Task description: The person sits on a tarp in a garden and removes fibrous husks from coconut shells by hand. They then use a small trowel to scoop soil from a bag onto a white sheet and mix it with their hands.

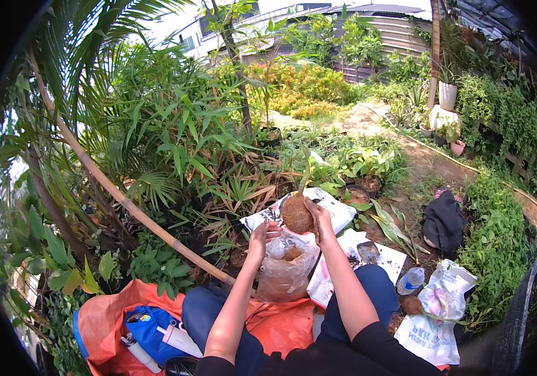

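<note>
My right hand [321, 220] holds a round ball wrapped in brown coconut fibre [297, 215] by its right side, in front of me. A single upright green leaf [306, 169] rises from the ball's top. Just left of the ball, my left hand [264, 236] has its fingers apart and pointing towards it; whether a fingertip touches is too small to tell. Beneath both hands stands a clear plastic bag [281, 277] with brown fibrous material [293, 254] inside. Behind the ball lies a white printed sack [329, 207].
By my right knee, a soil-specked white board [393, 258] bears a small dark container [368, 252]. Further right are a plastic bottle [410, 281], another fibre ball [411, 305] and a white sack [430, 338]. A bamboo pole [122, 197] slants in from the left. Tumblers [181, 339] lie on the orange tarp [108, 324].
</note>
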`<action>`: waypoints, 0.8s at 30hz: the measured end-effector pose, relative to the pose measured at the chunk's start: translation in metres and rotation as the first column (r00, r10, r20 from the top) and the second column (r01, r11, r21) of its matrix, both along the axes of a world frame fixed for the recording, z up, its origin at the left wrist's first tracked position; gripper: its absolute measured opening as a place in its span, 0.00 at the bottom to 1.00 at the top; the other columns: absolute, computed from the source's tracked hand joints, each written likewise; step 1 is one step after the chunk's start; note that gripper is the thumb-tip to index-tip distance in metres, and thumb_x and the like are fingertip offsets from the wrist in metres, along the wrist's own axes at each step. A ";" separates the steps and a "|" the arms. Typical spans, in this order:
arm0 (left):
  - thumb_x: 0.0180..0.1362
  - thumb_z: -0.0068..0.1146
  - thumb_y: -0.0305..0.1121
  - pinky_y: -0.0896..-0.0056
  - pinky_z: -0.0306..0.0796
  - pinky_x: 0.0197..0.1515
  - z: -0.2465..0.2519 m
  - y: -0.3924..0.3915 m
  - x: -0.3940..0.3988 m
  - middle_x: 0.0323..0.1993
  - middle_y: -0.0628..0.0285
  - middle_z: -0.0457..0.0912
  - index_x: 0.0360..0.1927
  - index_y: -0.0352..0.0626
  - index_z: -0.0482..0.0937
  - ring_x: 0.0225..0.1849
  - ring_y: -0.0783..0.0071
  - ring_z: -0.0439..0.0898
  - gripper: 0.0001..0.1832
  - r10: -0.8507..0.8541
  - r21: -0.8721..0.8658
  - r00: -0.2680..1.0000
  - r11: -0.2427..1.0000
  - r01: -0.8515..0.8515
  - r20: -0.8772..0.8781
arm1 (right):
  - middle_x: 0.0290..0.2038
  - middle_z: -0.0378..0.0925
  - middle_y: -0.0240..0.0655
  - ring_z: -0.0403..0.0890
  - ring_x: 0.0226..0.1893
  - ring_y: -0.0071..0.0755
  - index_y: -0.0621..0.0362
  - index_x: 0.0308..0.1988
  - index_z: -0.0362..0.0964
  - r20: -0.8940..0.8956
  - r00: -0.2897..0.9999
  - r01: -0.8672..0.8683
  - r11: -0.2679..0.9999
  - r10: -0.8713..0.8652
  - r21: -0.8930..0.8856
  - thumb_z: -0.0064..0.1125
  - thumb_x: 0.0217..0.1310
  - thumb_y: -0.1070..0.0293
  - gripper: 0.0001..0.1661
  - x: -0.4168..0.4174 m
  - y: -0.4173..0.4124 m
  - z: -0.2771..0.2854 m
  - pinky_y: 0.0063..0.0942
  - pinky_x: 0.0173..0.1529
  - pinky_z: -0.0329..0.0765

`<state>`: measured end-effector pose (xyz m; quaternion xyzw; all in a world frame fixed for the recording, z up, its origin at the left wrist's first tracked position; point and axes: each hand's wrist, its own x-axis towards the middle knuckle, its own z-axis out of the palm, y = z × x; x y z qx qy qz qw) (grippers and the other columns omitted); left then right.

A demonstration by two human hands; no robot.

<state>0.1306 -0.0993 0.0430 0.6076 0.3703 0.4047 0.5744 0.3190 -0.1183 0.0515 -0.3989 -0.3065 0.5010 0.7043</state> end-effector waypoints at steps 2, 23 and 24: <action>0.57 0.36 0.63 0.60 0.69 0.48 0.012 -0.017 0.017 0.50 0.54 0.73 0.57 0.41 0.63 0.47 0.63 0.75 0.37 0.056 -0.067 0.998 0.996 -0.054 0.023 | 0.43 0.74 0.40 0.77 0.39 0.34 0.67 0.45 0.68 -0.026 1.000 0.003 1.000 -0.003 0.014 0.48 0.58 0.48 0.31 0.007 -0.013 0.004 0.27 0.46 0.70; 0.39 0.70 0.28 0.66 0.65 0.57 0.050 -0.022 0.129 0.53 0.53 0.67 0.57 0.36 0.59 0.54 0.64 0.69 0.41 0.160 0.334 0.928 0.901 -0.277 0.338 | 0.32 0.75 0.31 0.76 0.29 0.22 0.61 0.38 0.73 0.012 0.929 0.357 0.904 -0.370 0.233 0.56 0.54 0.70 0.10 0.058 -0.053 0.046 0.19 0.30 0.73; 0.39 0.69 0.28 0.66 0.65 0.57 0.046 -0.018 0.132 0.53 0.53 0.67 0.57 0.36 0.59 0.54 0.64 0.69 0.40 0.158 0.303 0.927 0.915 -0.267 0.341 | 0.33 0.75 0.32 0.76 0.29 0.23 0.62 0.38 0.73 0.059 0.907 0.396 0.893 -0.416 0.213 0.57 0.54 0.69 0.11 0.059 -0.052 0.046 0.19 0.30 0.73</action>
